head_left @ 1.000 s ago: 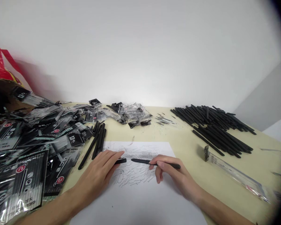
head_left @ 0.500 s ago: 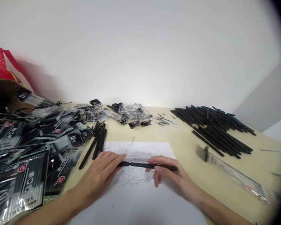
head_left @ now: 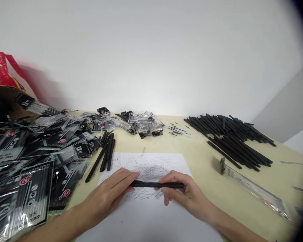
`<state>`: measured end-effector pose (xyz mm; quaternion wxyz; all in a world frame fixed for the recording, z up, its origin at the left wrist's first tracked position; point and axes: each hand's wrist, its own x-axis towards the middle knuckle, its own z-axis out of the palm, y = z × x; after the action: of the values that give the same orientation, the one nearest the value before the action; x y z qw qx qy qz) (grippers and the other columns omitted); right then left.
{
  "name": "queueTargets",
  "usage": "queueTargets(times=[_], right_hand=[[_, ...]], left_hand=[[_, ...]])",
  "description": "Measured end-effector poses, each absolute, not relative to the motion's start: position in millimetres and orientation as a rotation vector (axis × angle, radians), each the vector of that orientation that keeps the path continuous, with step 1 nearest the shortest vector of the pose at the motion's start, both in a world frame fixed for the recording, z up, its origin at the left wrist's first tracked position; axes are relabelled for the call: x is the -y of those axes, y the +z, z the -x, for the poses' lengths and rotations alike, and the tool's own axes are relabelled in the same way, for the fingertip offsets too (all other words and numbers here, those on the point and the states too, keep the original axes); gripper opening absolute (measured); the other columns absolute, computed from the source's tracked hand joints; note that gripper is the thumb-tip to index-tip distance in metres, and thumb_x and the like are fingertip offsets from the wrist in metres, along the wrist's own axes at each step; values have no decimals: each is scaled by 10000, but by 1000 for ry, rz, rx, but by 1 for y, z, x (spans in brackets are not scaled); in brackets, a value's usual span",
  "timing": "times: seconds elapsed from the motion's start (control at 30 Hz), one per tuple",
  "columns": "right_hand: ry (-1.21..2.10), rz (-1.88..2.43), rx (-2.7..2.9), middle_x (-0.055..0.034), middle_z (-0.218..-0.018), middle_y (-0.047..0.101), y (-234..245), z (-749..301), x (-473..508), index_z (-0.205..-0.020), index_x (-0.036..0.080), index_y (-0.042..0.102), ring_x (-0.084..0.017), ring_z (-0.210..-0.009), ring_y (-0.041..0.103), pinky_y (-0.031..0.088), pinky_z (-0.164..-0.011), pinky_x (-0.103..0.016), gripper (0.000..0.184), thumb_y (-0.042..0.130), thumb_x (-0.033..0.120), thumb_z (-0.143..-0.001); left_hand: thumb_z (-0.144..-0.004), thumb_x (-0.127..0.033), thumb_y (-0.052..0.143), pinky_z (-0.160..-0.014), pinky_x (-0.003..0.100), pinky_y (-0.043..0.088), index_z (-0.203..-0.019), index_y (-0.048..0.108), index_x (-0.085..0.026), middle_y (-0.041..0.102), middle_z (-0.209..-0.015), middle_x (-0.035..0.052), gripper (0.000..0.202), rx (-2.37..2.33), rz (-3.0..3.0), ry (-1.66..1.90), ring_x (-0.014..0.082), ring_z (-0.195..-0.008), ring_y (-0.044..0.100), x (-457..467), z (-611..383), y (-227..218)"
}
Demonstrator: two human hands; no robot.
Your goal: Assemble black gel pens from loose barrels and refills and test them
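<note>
Black pen point(head_left: 156, 184) gripped end to end, left hand point(head_left: 108, 192) and right hand point(head_left: 185, 195) closed on it, above scribbled paper point(head_left: 151, 164); slack grip risks roll toward refill packets point(head_left: 27, 174).

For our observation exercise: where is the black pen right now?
In the head view, the black pen is held across the scribbled paper sheet, between left hand and right hand.

Left hand point(head_left: 106, 196) and right hand point(head_left: 185, 198) hold a black pen point(head_left: 156, 184) over scribbled paper point(head_left: 151, 164).
</note>
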<state>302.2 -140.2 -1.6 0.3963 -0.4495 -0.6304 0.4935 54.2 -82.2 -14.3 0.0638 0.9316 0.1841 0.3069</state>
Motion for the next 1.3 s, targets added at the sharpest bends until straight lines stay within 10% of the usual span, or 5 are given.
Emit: queueTargets(times=[0.6,1.3], right_hand=[[419,1089,2354,-84,-853,632,-10,-297,155,-1243,194,423,-195,-715,601,485,-635,-278,321,347,230,-933],[828,1068,2092,-13,-639,510,2,-283,160,-1001,147,552,-124,-569,459,386,-548,-213,223,354,174,-902]], left_hand=[[-862,-98,463,-632,241,503,-996,531,-164,639,-776,43,164,-630,-2719,1066,135,-699,598,87,-58,-20],[-835,-4,407,-780,292,523,-1070,533,-117,675,-864,92,289,-538,-2967,1253,163,-849,611,100,-51,-7]])
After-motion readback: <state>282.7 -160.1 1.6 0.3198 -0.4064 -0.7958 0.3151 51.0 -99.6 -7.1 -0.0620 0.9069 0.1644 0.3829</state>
